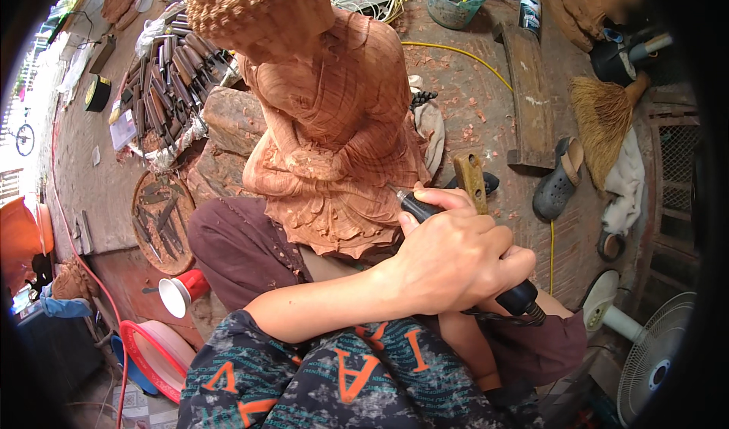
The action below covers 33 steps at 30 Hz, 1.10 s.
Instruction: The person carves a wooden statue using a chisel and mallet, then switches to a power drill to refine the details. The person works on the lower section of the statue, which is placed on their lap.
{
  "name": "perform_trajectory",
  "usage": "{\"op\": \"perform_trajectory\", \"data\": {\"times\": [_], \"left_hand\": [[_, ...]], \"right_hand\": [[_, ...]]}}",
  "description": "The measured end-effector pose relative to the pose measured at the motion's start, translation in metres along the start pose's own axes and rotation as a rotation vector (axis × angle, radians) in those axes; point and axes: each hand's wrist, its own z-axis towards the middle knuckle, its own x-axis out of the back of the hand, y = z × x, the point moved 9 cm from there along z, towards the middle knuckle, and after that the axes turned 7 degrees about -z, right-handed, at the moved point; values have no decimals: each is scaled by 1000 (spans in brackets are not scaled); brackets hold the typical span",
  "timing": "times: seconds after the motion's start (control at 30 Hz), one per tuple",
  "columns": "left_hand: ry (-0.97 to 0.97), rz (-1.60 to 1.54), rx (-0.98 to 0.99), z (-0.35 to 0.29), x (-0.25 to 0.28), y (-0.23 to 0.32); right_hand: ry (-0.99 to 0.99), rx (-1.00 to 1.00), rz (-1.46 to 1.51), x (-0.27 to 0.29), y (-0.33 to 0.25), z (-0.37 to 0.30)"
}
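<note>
In front of me a reddish-brown carved wooden statue point(334, 102) of a seated figure rests against my crossed legs. A black rotary carving handpiece point(519, 298) slants across its lower right side, its metal tip at the carved folds. My left hand point(456, 266) reaches across from the left, closed around the handpiece. Mostly hidden behind it, my right hand point(449, 198) appears closed on the front of the same tool; only some fingers show. A spring-like sleeve trails from the handpiece's rear end. Whether the tip touches the wood is hard to tell.
Many chisels point(171, 80) lie bunched at the left, above a round tray point(162, 266) of small tools. A red cup point(186, 288) lies tipped nearby. At right are a wooden plank point(529, 99), a clog point(558, 186), a straw broom point(601, 121) and a fan point(657, 361).
</note>
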Motion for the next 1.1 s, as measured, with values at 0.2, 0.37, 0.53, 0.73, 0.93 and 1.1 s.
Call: {"op": "perform_trajectory", "data": {"times": [0.2, 0.37, 0.53, 0.73, 0.93, 1.1], "left_hand": [[-48, -8, -18, -2, -3, 5], [-57, -44, -12, 1, -1, 2], [-38, -72, -25, -1, -1, 1], [-10, -104, -17, -8, 0, 1], [-23, -62, -45, -2, 1, 2], [37, -17, -44, -4, 2, 5]], "right_hand": [[-93, 177, -45, 4, -8, 2], [-107, 3, 36, -2, 3, 0], [-76, -36, 124, -6, 11, -2], [-61, -47, 209, -12, 22, -5], [1, -141, 201, -10, 11, -7], [-59, -13, 180, -7, 4, -5]]}}
